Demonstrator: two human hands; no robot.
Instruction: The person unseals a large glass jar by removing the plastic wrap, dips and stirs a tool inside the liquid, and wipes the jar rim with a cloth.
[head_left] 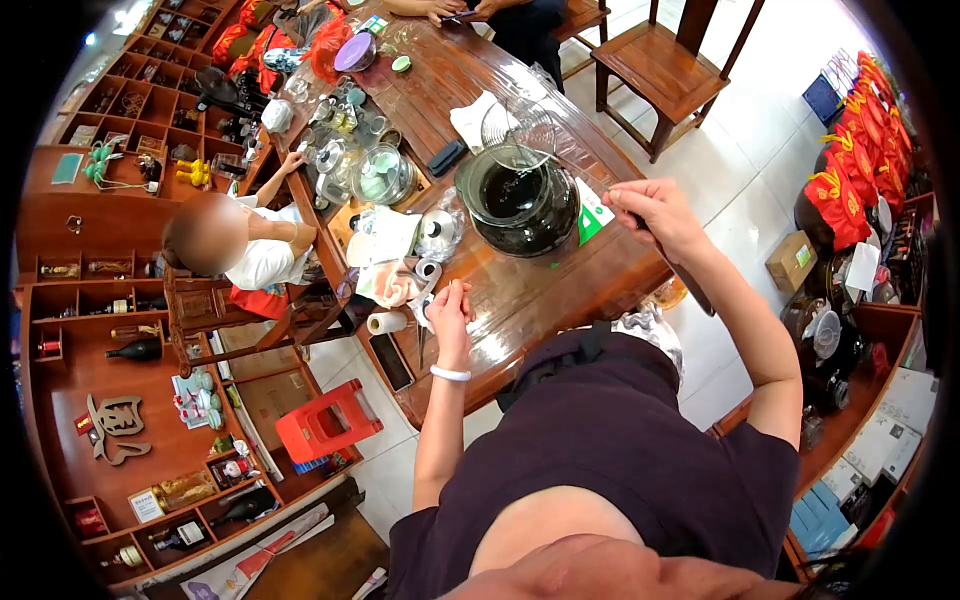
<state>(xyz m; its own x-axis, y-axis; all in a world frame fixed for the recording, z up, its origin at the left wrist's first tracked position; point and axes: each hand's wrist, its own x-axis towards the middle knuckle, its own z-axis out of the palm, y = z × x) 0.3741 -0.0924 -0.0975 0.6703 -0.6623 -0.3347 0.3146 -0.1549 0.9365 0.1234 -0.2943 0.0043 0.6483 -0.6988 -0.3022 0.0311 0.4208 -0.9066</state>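
My right hand [655,215] is closed around a long, thin, dark tool [690,285], which slants down along my forearm; its kind is not clear. To the left of this hand stands a large, round, dark glass jar [525,225] with a wide mouth and dark contents. My left hand [450,312], with a white bracelet at the wrist, is closed in a pinch above the near table edge. What it holds, if anything, is too small to make out. Beside it are a paper roll [387,322], a folded cloth [392,282] and a metal-lidded pot [437,235].
The wooden table [530,320] also bears a phone [391,360], a dark case [446,157], a glass bowl [383,175] and glassware. A person [265,235] sits at the left, near a red stool [328,420]. A wooden chair [670,75] stands at the far side.
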